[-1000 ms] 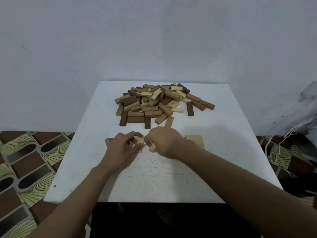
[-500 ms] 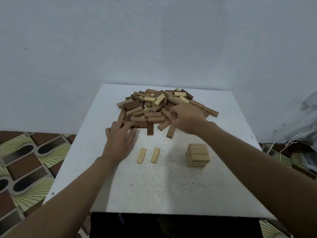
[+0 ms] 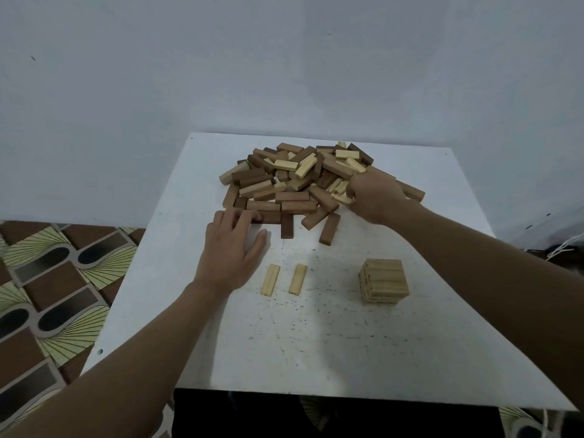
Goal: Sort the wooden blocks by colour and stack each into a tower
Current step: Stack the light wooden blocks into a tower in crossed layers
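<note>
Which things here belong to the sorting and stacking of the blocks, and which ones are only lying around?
Part of the job:
pile of mixed blocks
two loose pale blocks
small pale tower
left hand, right hand
table as work surface

Only lying around:
patterned floor
white cord

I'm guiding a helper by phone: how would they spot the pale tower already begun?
On the white square table, look nearer than the mixed heap of brown and pale wooden blocks, towards the right. There stands a cube-like stack of pale wooden blocks; unlike the two pale blocks lying flat to its left, it is several layers high.
</note>
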`<control>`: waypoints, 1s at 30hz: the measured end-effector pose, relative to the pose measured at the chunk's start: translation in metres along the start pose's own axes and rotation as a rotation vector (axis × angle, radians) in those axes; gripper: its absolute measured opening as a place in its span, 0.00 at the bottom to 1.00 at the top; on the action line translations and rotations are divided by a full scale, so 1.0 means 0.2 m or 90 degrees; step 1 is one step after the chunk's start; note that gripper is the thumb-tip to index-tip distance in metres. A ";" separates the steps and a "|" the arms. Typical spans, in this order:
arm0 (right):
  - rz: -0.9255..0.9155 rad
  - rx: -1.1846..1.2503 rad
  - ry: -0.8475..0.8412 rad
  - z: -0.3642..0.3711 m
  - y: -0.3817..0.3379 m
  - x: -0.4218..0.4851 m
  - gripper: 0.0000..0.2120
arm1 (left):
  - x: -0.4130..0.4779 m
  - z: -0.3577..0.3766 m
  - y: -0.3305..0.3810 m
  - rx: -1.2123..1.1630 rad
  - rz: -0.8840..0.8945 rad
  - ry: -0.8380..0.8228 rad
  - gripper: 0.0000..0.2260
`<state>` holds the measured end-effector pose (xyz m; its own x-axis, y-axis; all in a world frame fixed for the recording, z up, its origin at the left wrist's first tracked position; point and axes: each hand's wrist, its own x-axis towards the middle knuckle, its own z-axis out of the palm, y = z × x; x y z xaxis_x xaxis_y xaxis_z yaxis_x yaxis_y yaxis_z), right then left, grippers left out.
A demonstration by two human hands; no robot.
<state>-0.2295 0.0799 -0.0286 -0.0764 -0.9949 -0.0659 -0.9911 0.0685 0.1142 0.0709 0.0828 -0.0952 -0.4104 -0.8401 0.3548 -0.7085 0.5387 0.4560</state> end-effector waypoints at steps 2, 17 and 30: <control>0.008 -0.003 0.003 0.00 0.00 -0.01 0.07 | 0.00 0.00 0.00 -0.002 0.001 0.000 0.14; -0.279 0.169 -0.168 -0.24 -0.30 -0.38 0.06 | -0.04 -0.02 0.00 -0.135 0.032 -0.047 0.10; -0.219 0.102 -0.150 -0.17 -0.53 -0.50 0.15 | -0.03 -0.01 -0.02 -0.096 0.054 -0.094 0.18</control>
<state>-0.1134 0.1689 0.0005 0.2569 -0.9188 -0.2996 -0.9660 -0.2352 -0.1072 0.0767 0.0857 -0.0979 -0.5528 -0.7853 0.2786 -0.5778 0.6022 0.5509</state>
